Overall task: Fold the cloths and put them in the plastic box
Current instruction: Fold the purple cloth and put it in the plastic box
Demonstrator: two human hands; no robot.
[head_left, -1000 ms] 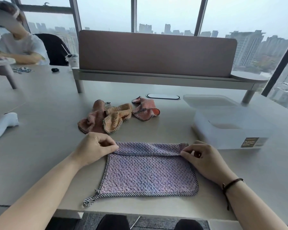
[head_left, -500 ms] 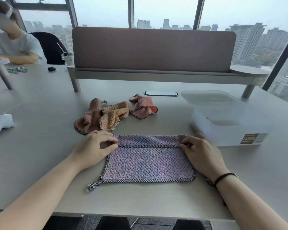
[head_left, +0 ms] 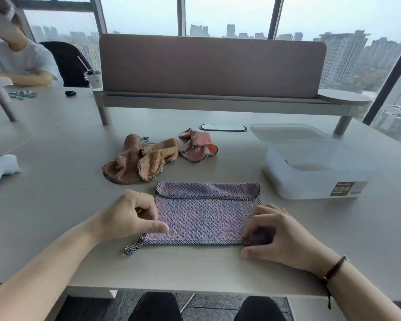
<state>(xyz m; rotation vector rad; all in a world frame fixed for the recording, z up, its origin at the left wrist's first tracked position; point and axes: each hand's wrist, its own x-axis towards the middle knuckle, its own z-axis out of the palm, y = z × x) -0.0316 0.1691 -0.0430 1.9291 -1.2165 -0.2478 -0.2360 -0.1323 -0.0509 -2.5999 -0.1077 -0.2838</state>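
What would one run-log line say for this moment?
step: folding purple cloth | far edge: folded over | left hand, right hand: pinching near corners | plastic box: open | crumpled cloths: waiting

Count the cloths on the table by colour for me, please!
Purple cloth: 1
Orange cloth: 1
Pink cloths, one tangled with the orange one and one on its own: 2
Total: 4
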